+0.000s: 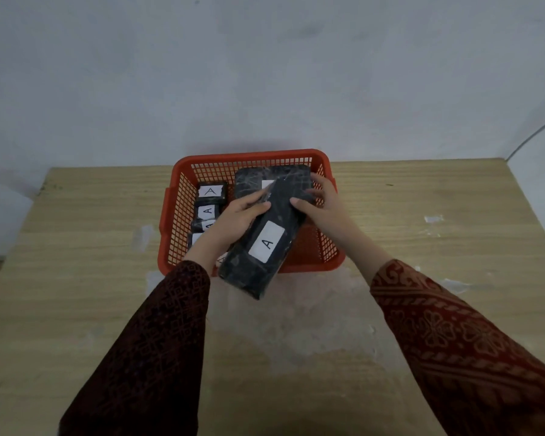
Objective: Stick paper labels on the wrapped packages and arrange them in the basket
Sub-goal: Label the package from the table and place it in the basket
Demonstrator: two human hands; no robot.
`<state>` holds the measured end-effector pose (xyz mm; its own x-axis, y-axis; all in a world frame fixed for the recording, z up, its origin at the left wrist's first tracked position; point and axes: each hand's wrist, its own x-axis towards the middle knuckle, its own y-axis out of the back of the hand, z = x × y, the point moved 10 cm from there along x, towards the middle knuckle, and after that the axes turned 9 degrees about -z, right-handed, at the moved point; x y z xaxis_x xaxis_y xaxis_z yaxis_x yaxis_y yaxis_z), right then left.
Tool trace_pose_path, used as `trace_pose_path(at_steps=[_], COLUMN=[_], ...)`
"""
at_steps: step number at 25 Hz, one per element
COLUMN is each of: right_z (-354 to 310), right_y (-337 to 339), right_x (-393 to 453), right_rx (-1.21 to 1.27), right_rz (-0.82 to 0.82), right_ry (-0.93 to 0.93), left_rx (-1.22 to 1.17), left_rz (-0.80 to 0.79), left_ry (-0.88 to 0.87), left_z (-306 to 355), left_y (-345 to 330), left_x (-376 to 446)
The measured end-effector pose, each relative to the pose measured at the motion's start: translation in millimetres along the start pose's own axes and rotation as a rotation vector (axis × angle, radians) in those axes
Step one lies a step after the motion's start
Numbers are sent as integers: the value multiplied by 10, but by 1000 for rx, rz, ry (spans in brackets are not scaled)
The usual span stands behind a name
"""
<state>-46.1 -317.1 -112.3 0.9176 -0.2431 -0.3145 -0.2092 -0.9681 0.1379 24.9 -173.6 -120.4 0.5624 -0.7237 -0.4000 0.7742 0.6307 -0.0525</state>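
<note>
Head view: a pale wood-grain tabletop [422, 196] with whitish scuffed patches fills the lower frame, butted against a plain grey-white wall [265, 73] across the upper half. At centre, an orange-red plastic mesh basket [249, 157] holds small black wrapped packages with white "A" labels [211, 192] along its left side and a larger wrapped package [283, 176] at the back. Left hand [233, 220] and right hand [320, 202], fingers closed on its upper end, hold a long black film-wrapped package [261, 253] with a white "A" label [266, 242], tilted over the basket's near rim.
</note>
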Motion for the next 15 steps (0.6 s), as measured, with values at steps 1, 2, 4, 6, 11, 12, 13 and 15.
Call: trace_pose_path(at_steps=[1,2,4,6,11,12,13,15], right_z=[-35,-70,-125,-78,-46,-68,-82,-74], right_y=[21,55,201,409,416,308,206,81], right_x=[68,106,97,-8,-304,-356,-415,-539], right_rx=[-7,-35,-87,-66,-326,-404,-472,-579], right_rz=[-25,-37,45,229,408,376,345,313], right_ry=[2,20,72,82,108,129,144,148], left_rx=[39,97,253,238,-49,-58,-54,28], left_rz=[-22,-20,31,97,377,427,464,490], left_ry=[25,53,109,136,133,147,160,159], left_z=[-3,-19,-106,-278,-697,-772,-832,-860], left_y=[20,69,251,466,743,750,757,773], left_x=[11,7,-27,-89,-215,-221,-220,-197])
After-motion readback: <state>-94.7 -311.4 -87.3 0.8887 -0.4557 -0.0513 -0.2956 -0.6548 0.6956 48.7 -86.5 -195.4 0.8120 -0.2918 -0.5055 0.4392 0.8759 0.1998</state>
